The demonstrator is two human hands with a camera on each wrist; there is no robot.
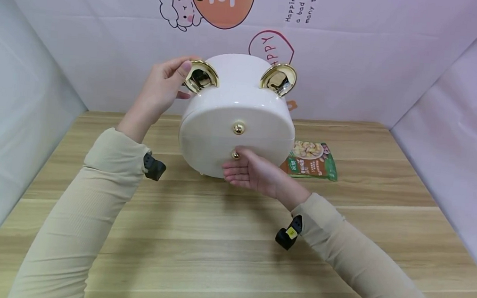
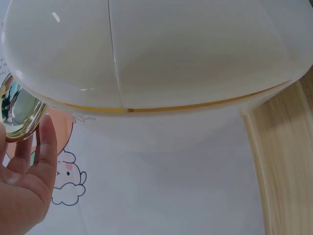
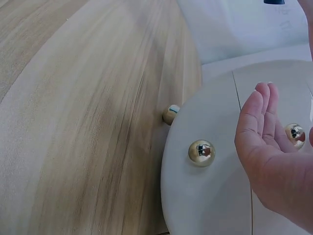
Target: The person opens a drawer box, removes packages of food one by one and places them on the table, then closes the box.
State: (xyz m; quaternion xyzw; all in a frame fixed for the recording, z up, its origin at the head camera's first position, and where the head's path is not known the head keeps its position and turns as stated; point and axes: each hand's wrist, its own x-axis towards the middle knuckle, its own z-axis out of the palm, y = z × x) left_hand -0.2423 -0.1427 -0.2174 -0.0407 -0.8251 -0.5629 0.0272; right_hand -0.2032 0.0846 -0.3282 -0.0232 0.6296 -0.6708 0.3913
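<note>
A glossy white rounded storage box [image 1: 209, 141] stands on the table, with two round gold ears and two gold knobs on its front. My left hand [image 1: 163, 83] grips the left gold ear [image 1: 202, 76], thumb in front and fingers behind; the left wrist view shows this ear [image 2: 22, 110] at the edge. My right hand [image 1: 257, 172] is held before the front, fingers straight and together, thumb overlapping the lower knob [image 1: 235, 155] in the head view. In the right wrist view, that hand [image 3: 274, 152] lies between the lower knob [image 3: 201, 153] and the upper knob [image 3: 296, 134].
A green and brown food packet [image 1: 311, 161] lies on the wooden table [image 1: 195, 259], partly behind the box at right. A printed white cloth [image 1: 114, 57] hangs at the back, with plain white cloth on both sides. A gold foot [image 3: 171, 114] shows beneath the box.
</note>
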